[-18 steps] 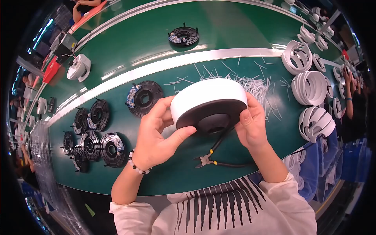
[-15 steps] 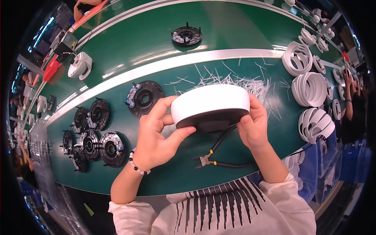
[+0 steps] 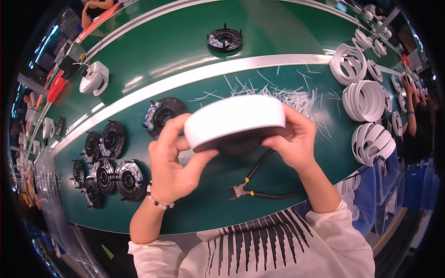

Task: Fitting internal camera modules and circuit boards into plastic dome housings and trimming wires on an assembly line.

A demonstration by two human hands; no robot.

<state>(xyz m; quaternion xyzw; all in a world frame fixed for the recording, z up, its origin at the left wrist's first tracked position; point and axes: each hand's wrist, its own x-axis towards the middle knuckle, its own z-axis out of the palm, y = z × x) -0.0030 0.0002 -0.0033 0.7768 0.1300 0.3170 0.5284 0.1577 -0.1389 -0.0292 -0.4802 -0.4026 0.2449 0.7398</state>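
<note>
Between both hands I hold a round white housing with a dark underside, tilted and raised above the green bench. My left hand is closed on its left side, thumb under the lower rim. On the right side, my right hand grips it with the thumb against the dark underside. Below the housing lies a pair of cutting pliers with black handles and yellow bands, jaws apart, near my right wrist. A black round base with a blue circuit board lies beyond my left hand.
Several black bases with circuit boards lie at the left. Behind the housing is a heap of white strips. Stacked white rings stand at the right. One black base sits on the far green surface.
Both hands have carried the white housing to the left, and it has tilted, its left end lower. The pliers lie as before.
</note>
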